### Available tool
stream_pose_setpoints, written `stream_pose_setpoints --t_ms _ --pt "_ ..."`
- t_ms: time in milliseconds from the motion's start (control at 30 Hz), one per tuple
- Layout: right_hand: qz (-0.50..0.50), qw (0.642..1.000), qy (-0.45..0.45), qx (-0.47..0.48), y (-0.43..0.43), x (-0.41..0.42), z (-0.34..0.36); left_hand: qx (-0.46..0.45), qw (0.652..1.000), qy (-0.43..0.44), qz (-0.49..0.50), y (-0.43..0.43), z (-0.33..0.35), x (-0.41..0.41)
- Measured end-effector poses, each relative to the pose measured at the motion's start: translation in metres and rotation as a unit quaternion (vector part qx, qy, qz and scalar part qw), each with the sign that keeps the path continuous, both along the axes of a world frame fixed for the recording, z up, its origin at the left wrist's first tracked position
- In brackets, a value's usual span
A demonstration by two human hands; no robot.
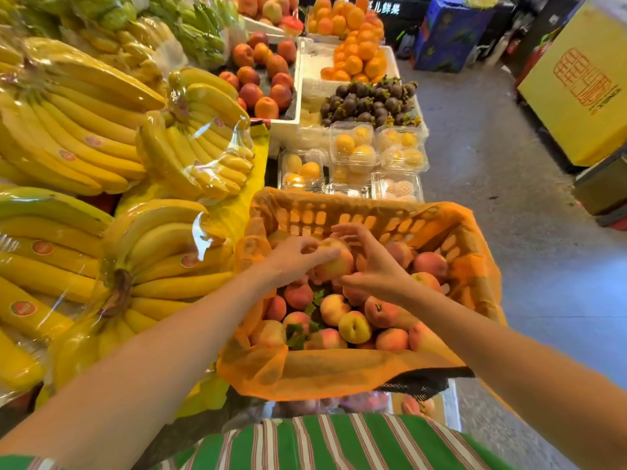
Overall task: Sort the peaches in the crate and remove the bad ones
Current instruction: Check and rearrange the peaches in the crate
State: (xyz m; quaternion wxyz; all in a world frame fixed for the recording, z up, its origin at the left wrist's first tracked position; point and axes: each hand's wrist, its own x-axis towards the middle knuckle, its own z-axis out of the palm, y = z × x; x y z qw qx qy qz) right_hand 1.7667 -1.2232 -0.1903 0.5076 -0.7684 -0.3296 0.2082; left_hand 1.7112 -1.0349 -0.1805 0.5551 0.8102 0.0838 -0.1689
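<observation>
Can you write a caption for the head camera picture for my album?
A left hand holds a round pink-yellow peach over the orange plastic crate, right hand beside it.

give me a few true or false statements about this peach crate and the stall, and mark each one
The left hand holds a peach. True.
The crate is blue. False: it is orange, lined with an orange bag.
Bananas lie left of the crate. True.
The crate holds only that one peach. False: many more peaches lie in it.
</observation>
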Motion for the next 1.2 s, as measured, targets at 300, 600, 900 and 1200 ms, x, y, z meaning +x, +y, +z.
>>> stream_pose_setpoints --t_ms 300,600,900,1200 --pt "0.010 0.991 0.130 -0.005 -0.044 -0.004 0.021 -0.127 0.988 -0.086 -0.032 -0.025 0.003 -0.001" --pt "-0.096 0.942 0.312 0.079 -0.065 -0.008 0.029 -0.125 0.984 -0.122 -0.039 -0.057 0.009 0.002" --pt "-0.167 0.926 0.337 -0.036 -0.091 0.005 0.043 -0.003 0.988 -0.129 -0.082 -0.075 0.001 0.022" --pt "-0.254 0.907 -0.054 -0.331 -0.103 0.065 0.027 0.251 0.956 -0.149 -0.016 -0.029 -0.022 0.049"
